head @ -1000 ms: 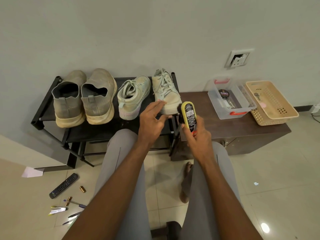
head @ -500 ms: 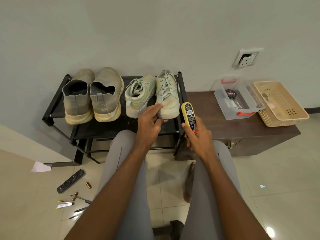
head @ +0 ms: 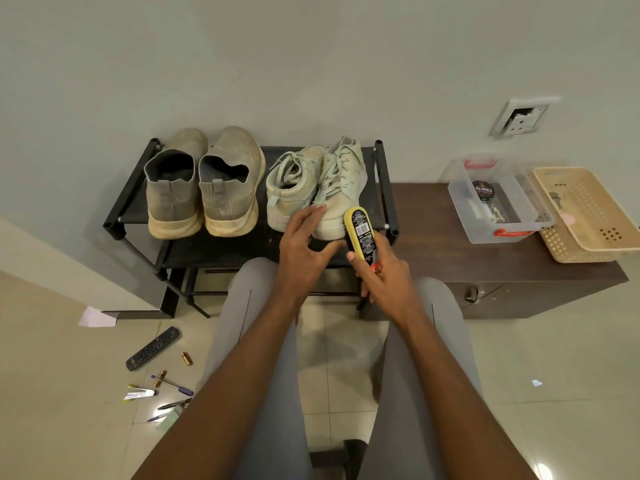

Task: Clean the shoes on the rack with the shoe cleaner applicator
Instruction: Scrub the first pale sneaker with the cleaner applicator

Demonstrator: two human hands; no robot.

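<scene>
Head view: a seated person faces a black shoe rack (head: 135,188) set against the wall, both bare arms reaching toward it.
Landmark: everything below is placed relative to the shoe rack.
Shoes on its top shelf: a grey slip-on pair (head: 204,183) at the left end, heels toward the person; a pale green laced pair (head: 313,183) at the right end, the two shoes leaning together.
Left hand (head: 304,247): fingers (head: 310,213) loosely spread, fingertips touching the heel of the right-most laced shoe; it holds nothing.
Right hand (head: 384,275): fingers wrapped round the lower half of the shoe cleaner applicator (head: 362,233).
Applicator position: upright, yellow end up, in front of the rack's right front corner, just beside the laced pair; it hides part of the right post.
In the way: the left hand covers the laced shoes' heels.
Right of the rack: a dark wooden worktop (head: 433,237) carrying a clear plastic box (head: 498,199) with red latches and a beige basket (head: 585,216).
Floor, left of and below the rack: a remote control (head: 152,348), pens (head: 173,382), a scrap of paper (head: 95,317).
</scene>
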